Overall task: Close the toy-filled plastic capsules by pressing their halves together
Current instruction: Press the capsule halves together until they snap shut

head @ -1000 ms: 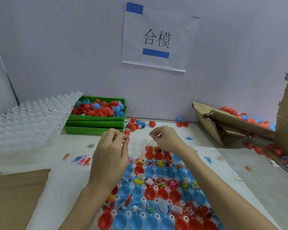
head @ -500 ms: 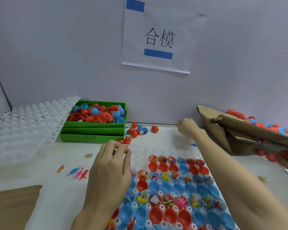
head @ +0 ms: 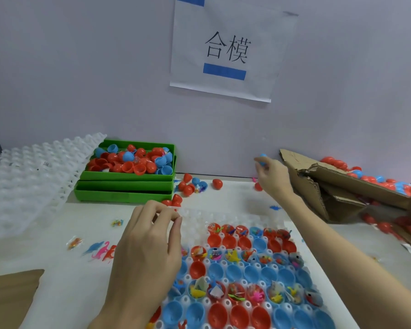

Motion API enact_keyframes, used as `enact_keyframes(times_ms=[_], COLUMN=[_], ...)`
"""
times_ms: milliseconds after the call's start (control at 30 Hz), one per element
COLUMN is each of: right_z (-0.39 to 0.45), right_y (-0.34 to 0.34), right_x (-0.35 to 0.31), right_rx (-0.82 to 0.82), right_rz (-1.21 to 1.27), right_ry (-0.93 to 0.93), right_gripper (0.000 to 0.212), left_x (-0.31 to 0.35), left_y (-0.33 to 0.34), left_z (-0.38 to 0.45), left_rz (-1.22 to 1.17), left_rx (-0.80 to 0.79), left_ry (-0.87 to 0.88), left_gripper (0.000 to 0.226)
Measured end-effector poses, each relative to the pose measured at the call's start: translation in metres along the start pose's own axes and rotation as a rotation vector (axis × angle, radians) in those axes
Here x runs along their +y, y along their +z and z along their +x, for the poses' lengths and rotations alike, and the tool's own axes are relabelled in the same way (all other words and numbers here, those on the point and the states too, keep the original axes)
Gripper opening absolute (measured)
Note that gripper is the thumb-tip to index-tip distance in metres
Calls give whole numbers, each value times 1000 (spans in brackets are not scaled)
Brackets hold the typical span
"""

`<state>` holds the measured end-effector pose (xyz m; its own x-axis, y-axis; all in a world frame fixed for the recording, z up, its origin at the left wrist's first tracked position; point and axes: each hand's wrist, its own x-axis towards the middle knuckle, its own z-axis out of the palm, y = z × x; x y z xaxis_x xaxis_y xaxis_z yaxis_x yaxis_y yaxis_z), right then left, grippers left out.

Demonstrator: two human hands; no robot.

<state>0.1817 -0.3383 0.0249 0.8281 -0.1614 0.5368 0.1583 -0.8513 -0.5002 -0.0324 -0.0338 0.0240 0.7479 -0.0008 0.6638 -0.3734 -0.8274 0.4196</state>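
The right hand (head: pixel 274 179) pinches a blue capsule (head: pixel 262 159) in its grip beside the torn cardboard box (head: pixel 318 184), while the left hand (head: pixel 150 241), fingers curled together, hovers over the capsule tray (head: pixel 228 262).

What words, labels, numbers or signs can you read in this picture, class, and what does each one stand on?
"合模": large black characters on the white paper sign taped to the wall, between two blue strips.
Small label on the white plastic tray at left: dark marks, too small to read.
No other legible text; the capsules and cardboard show none.
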Motion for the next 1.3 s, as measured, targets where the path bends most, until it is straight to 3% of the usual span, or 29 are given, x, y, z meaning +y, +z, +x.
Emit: enact_keyframes(times_ms=[100,133,233,400,533,667,867,1167,1300], right_z=[7,5,4,-57,-102,-118,-122,-131,-132], right_y=[-29,-66,-95,-95,-63,-47,-45,-47,-67], right_x=[-18,-20,-33,-60,-85,-103,-112,-111,-119], right_rx=[189,246,117,-287,-576,-735,-646,-375,-360], right_rz=[359,503,824,419,15,-103,-121,62,141], right_ry=[186,279,500,239,-99,-131,-168,-10,30], right_gripper=[39,44,52,22,26,31,23,11,16], left_x=[-8,5,-2,-5,-9,-8,-6,-3,3], left_y=[3,-1,3,3,6,6,4,4,4], left_z=[0,0,0,0,-2,-2,-2,-3,-2], left_rz=[4,-24,-22,-44,-45,-53,-82,-145,-379], left_rx=[11,5,1,-9,-42,-73,-91,-130,-196], left_ry=[-25,-14,-37,-34,-31,-25,-26,-28,-21], left_gripper=[8,7,7,4,1,2,3,6,35])
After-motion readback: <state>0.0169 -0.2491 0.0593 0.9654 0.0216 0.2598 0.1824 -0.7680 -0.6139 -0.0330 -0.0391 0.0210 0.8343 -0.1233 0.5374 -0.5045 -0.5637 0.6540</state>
